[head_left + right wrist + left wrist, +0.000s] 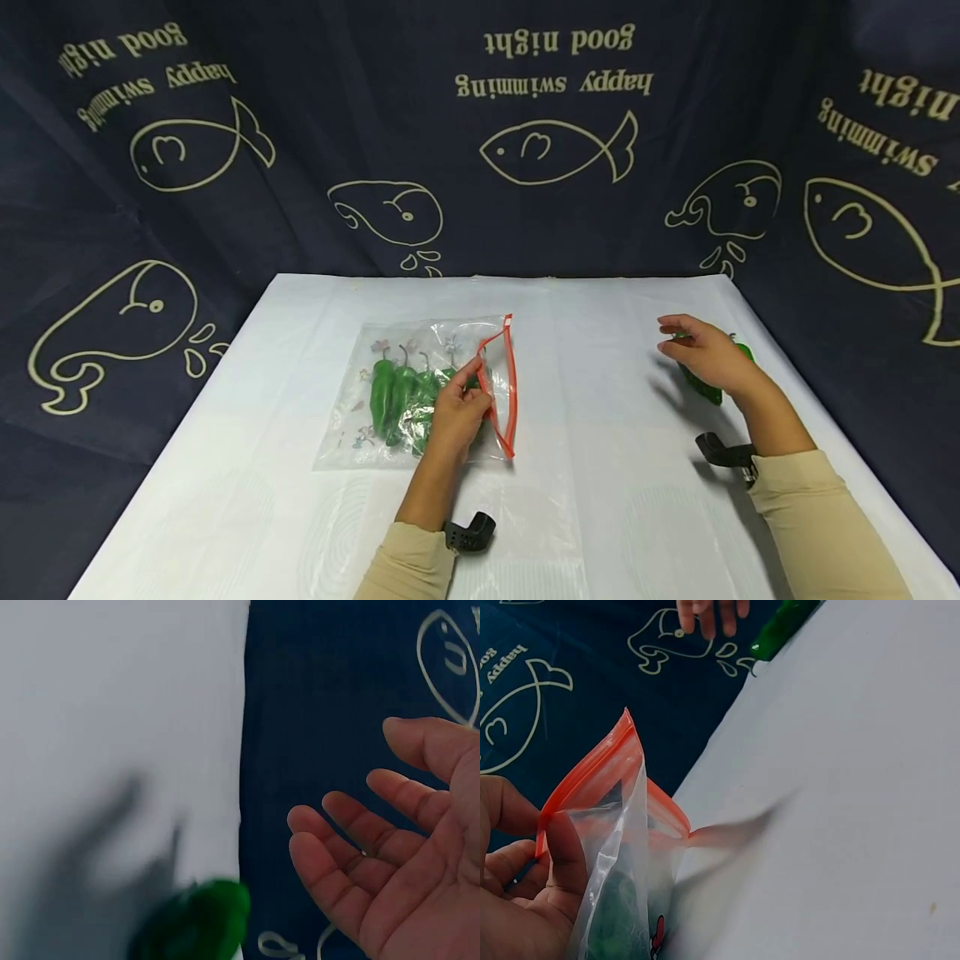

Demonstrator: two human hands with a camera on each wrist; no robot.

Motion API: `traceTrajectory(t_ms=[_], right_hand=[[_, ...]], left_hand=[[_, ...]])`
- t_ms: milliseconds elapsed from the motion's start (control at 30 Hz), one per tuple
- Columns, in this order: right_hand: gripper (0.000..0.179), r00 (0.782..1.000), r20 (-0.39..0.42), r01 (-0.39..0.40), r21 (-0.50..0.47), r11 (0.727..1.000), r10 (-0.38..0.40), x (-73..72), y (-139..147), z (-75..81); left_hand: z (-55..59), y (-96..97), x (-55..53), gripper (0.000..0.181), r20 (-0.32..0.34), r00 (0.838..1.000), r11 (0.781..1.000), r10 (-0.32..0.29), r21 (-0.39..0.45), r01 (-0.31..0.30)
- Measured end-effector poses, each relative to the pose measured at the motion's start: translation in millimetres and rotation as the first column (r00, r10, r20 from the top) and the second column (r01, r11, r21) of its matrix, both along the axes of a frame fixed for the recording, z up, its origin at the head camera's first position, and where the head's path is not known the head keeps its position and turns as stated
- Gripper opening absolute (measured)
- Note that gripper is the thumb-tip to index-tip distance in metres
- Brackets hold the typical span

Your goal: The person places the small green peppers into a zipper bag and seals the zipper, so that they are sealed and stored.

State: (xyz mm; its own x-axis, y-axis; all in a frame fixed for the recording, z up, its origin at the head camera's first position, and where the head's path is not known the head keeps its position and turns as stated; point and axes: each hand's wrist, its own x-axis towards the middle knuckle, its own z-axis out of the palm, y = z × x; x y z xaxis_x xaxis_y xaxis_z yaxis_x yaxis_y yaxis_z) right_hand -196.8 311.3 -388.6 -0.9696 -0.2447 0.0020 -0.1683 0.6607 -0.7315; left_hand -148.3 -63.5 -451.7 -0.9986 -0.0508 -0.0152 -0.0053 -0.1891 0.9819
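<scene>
A clear zip bag [341, 425] with an orange-red zip edge lies on the white table, holding several green peppers [382, 396]. My left hand [456, 412] pinches the zip edge between thumb and fingers, and the bag's mouth gapes toward the right. In the left wrist view the orange zip strip [592, 769] stands up beside the thumb. My right hand [705, 354] is above the table's right side, fingers loosely spread and holding nothing. Beneath it lie green peppers [708, 390], partly hidden by the hand; one pepper [199, 922] shows blurred in the right wrist view.
The white table [600, 500] reaches back to a dark blue curtain [300, 125] printed with fish, whales and upside-down lettering. On the right, the table's edge runs close beside the loose peppers. A black wrist camera [472, 533] sits on the left wrist.
</scene>
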Motion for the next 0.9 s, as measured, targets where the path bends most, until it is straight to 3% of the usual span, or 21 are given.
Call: traceTrajectory(t_ms=[133,367,900], right_hand=[[0.06,0.999,0.008,0.042,0.093,0.995,-0.042,-3.3,21,1.9],[0.064,0.997,0.032,0.065,0.292,0.954,-0.077,-12.8,44,-3.9],[0.07,0.995,0.071,0.038,0.354,0.935,-0.067,-27.3,53,-25.8]], left_hand=[[0.7,-0.3,0.0,0.069,-0.002,1.0,1.0,0.0,0.002,0.0],[1.2,-1.2,0.5,0.068,-0.005,1.0,1.0,-0.008,-0.005,0.008],[0.6,-1.3,0.6,0.067,0.006,1.0,1.0,-0.012,-0.01,0.012]])
